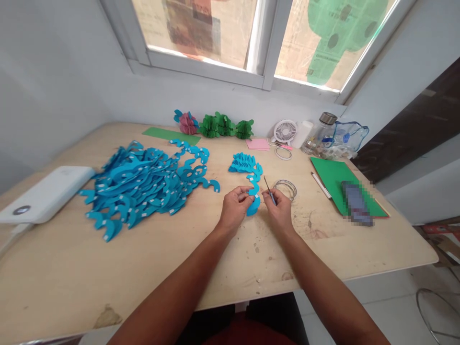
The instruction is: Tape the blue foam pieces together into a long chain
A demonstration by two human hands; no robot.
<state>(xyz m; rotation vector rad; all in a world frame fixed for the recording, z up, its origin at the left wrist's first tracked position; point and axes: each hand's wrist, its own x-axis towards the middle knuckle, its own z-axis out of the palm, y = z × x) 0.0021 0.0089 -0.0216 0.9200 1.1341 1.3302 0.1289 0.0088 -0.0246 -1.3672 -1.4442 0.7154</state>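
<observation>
My left hand [235, 206] pinches the near end of a chain of curved blue paper pieces [255, 178], some of them marked with small white squares. The far part of this chain lies folded in a stack on the table. Just to the right, my right hand [279, 208] grips a thin tool with a dark pointed tip and a bluish handle [272, 197]; its exact kind I cannot make out. The tool points up and away, apart from the paper. To the left spreads a large heap of similar blue paper pieces [143, 177], many with white squares.
A white power bank [50, 194] with a cable lies at the left. Tape rings [286, 189] sit beyond my right hand. At the back stand green paper ornaments [223, 125], a small fan [285, 132] and a bottle [321, 132]. Green sheets [336, 177] lie right.
</observation>
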